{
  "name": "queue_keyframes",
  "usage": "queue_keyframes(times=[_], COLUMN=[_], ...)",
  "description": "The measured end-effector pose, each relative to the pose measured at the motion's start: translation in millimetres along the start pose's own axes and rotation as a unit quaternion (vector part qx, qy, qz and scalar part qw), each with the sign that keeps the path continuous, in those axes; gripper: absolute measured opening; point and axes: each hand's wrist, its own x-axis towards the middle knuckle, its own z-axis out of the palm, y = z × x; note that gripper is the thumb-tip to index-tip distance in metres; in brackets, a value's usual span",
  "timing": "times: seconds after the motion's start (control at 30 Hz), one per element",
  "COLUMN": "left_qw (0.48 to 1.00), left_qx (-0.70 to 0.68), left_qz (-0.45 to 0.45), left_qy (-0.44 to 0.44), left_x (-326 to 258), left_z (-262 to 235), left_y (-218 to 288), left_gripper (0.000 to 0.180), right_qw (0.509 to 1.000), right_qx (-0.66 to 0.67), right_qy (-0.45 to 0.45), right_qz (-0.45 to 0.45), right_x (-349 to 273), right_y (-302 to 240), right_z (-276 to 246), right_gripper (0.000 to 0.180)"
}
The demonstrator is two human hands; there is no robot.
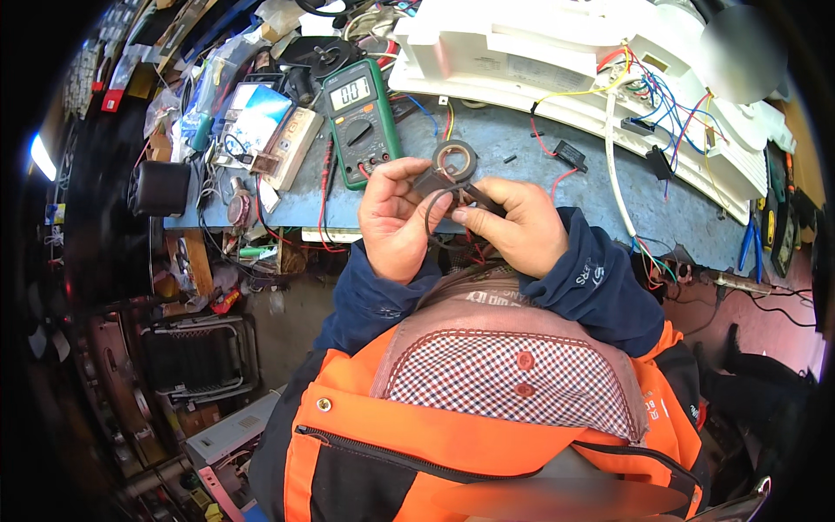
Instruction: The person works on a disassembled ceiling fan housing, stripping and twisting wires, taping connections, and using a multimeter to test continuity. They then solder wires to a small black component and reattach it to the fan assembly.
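Both my hands meet over the bench's near edge. My left hand is closed, its thumb and fingers pinching a thin black cable that loops down toward my apron. Close by it, my right hand is closed with the thumb pressed on a dark strip-like piece; its exact kind is unclear. A roll of black tape shows just beyond my fingertips; whether it rests on the bench or hangs from the fingers I cannot tell. Thin red wires lie beneath my hands, partly hidden.
A green multimeter with a lit display lies behind my left hand. White appliance housing with loose wiring spans the back right of the blue bench. A wooden block and clutter fill the left. Pliers hang at right.
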Motion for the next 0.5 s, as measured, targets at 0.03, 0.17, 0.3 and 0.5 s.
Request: queue_keyframes(times=[0.03, 0.17, 0.3, 0.5], left_qw=[1.000, 0.997, 0.961, 0.974], left_qx=[-0.007, -0.005, -0.263, -0.137], left_qz=[-0.001, 0.035, -0.067, -0.110], left_qy=[0.009, 0.065, 0.045, -0.141], left_x=[-0.4, 8.2, 23.2, 1.4], left_z=[-1.2, -17.5, -66.7, -55.5], left_y=[-0.3, -0.5, 34.5, 38.4], left_gripper=[0.042, 0.037, 0.036, 0.033], right_qw=[1.000, 0.999, 0.990, 0.984], right_qx=[0.017, 0.041, 0.090, 0.177], right_qy=[0.007, 0.010, 0.107, 0.005], right_qz=[-0.015, -0.009, 0.006, -0.017], right_x=[-0.4, -2.5, 5.9, 36.7], right_y=[5.7, 8.7, -7.1, -61.9], right_z=[1.2, -1.2, -9.2, 0.8], right_gripper=[0.021, 0.023, 0.024, 0.021])
